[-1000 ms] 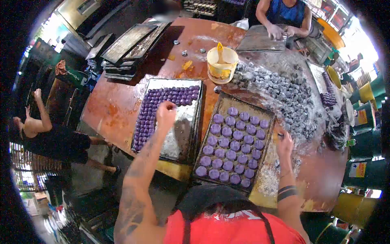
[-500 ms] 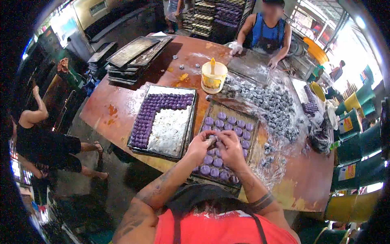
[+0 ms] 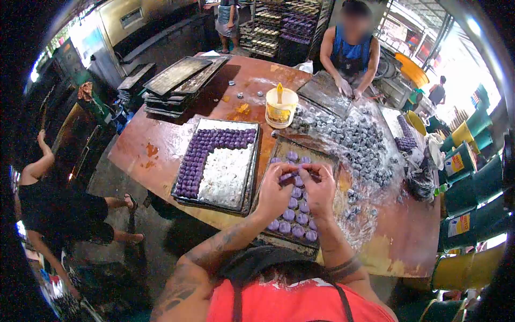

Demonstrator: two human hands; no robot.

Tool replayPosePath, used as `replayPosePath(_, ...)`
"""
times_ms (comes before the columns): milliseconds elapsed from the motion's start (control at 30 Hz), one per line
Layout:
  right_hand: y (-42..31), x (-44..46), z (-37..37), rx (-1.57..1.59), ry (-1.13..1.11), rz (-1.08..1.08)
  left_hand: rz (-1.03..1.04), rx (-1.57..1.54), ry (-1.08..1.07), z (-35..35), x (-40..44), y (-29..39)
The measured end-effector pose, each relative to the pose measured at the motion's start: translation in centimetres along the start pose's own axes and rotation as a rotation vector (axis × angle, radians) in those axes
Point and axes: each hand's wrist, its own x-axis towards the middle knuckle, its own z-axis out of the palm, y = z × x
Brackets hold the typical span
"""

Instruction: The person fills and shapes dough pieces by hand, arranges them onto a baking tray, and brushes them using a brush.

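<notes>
My left hand (image 3: 274, 190) and my right hand (image 3: 320, 190) meet over a dark tray (image 3: 284, 146) in front of me. The fingers of both are closed in a pinch around a small purple dough piece (image 3: 290, 175), mostly hidden by them. Rows of flattened purple dough rounds (image 3: 288, 215) lie on that tray, under and below my hands. To the left, a second tray (image 3: 256, 153) has white powder over its base. Small dark purple dough balls (image 3: 196, 166) line its left side and top.
A white bucket (image 3: 281, 111) holding a yellow-handled brush stands behind the trays. Many floured dark dough pieces (image 3: 351, 134) cover the table's right side. Stacked trays (image 3: 174, 80) sit at the back left. Across the table a co-worker (image 3: 351, 51) handles something floury. Another person (image 3: 64, 198) stands left.
My hands have shifted slightly up and right over the tray, still pinched together. The co-worker's hands have come together at the table. The view has shifted slightly.
</notes>
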Motion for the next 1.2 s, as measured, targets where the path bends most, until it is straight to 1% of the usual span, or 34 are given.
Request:
replayPosePath(100, 1.7, -0.2, 0.7, -0.386, 0.049, -0.452, -0.527, -0.738, 0.059, 0.4, 0.5, 1.0)
replayPosePath(133, 2.3, -0.6, 1.0, -0.337, -0.005, -0.469, -0.673, -0.776, 0.048, -0.5, 1.2, 1.3)
replayPosePath(233, 2.0, 0.0, 0.3, -0.428, -0.167, -0.494, -0.742, -0.719, -0.048, -2.6, 2.5, -1.1)
replayPosePath(267, 1.3, 0.3, -0.1, -0.49, -0.211, -0.456, -0.681, -0.688, -0.005, -2.5, 2.1, -1.5)
replayPosePath(367, 1.1, 1.6, 0.5, -0.354, -0.404, -0.467, -0.732, -0.735, -0.164, -1.5, 1.4, -1.5)
replayPosePath(400, 1.4, 2.5, 0.3, -0.204, -0.435, -0.514, -0.676, -0.771, -0.215, -1.2, 1.5, -1.6)
replayPosePath(500, 3.9, 4.1, -0.3, -0.368, -0.49, -0.651, -0.857, -0.809, -0.338, -1.1, 1.6, -2.2)
replayPosePath(533, 4.4, 4.1, -0.1, -0.363, -0.417, -0.682, -0.8, -0.838, -0.333, -0.4, 1.2, -3.8)
replayPosePath(567, 5.1, 3.7, 0.4, -0.294, -0.333, -0.514, -0.825, -0.824, -0.319, -0.3, 0.8, -5.2)
replayPosePath(633, 7.5, 2.2, 1.4, -0.162, -0.164, -0.175, -0.88, -0.797, -0.29, -0.4, 1.0, -5.6)
replayPosePath(667, 9.5, 2.1, 2.1, -0.122, -0.176, -0.289, -0.85, -0.723, -0.304, -0.8, 1.3, -5.7)
replayPosePath(700, 10.3, 1.9, 2.6, -0.128, -0.235, -0.24, -0.897, -0.681, -0.196, -1.2, 1.5, -6.0)
replayPosePath(767, 11.6, 1.3, 3.0, -0.128, -0.33, 0.024, -0.987, -0.588, 0.018, -1.8, 2.2, -6.6)
replayPosePath(800, 12.0, 1.7, 3.2, -0.03, -0.312, 0.149, -0.921, -0.409, 0.144, -1.7, 2.6, -6.1)
replayPosePath(867, 12.7, 2.9, 3.6, 0.163, -0.274, 0.406, -0.627, -0.062, 0.006, -1.5, 1.8, -9.9)
replayPosePath(900, 13.3, 3.9, 3.8, 0.049, -0.324, 0.39, -0.475, 0.108, -0.067, -1.5, 1.5, -11.3)
replayPosePath(933, 14.0, 5.4, 4.1, -0.066, -0.377, 0.369, -0.45, 0.257, -0.136, -1.5, 1.8, -10.3)
replayPosePath(967, 14.9, 6.9, 4.3, -0.18, -0.43, 0.347, -0.465, 0.29, -0.141, -1.7, 1.9, -10.8)
replayPosePath(1033, 18.9, 10.2, 5.1, -0.289, -0.395, 0.199, -0.488, 0.36, -0.156, -2.3, 2.2, -11.9)
replayPosePath(1100, 19.5, 13.7, 6.9, -0.431, -0.25, 0.179, -0.569, 0.173, -0.107, -3.4, 2.3, -12.8)
replayPosePath(1167, 21.4, 15.8, 7.7, -0.707, -0.317, -0.1, -0.644, -0.013, -0.059, -4.7, 2.1, -13.3)
replayPosePath(1200, 22.1, 16.1, 7.9, -0.841, -0.348, -0.244, -0.676, -0.009, 0.007, -5.2, 1.7, -12.6)
